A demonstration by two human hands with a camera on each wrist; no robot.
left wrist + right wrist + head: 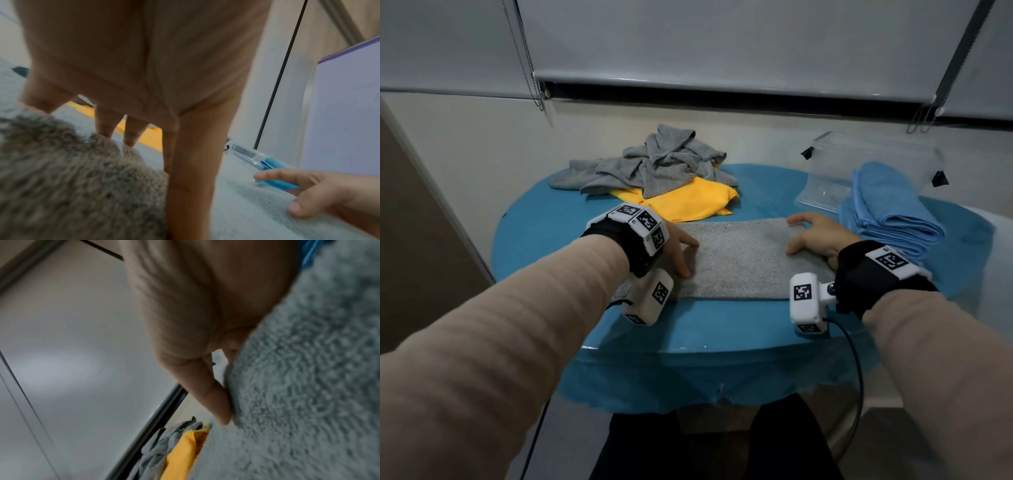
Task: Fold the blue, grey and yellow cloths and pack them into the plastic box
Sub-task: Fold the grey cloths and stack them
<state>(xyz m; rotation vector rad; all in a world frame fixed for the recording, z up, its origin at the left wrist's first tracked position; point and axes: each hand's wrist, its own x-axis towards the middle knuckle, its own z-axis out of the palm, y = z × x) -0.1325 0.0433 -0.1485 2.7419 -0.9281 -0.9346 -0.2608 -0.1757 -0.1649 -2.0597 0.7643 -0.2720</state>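
We see a dim, evenly lit room in the head view — soft, cool light with no hard shadows, only a faint glare along the near edge of the blue table [688, 349]. Straight lines bow toward the frame edges, the window blind [722, 44] curving most. Both wrist views are soft and smeared: the grey cloth [72, 178] blurs into fuzz at the left wrist, and the right hand [195, 305] sits out of focus — too close to the lens.
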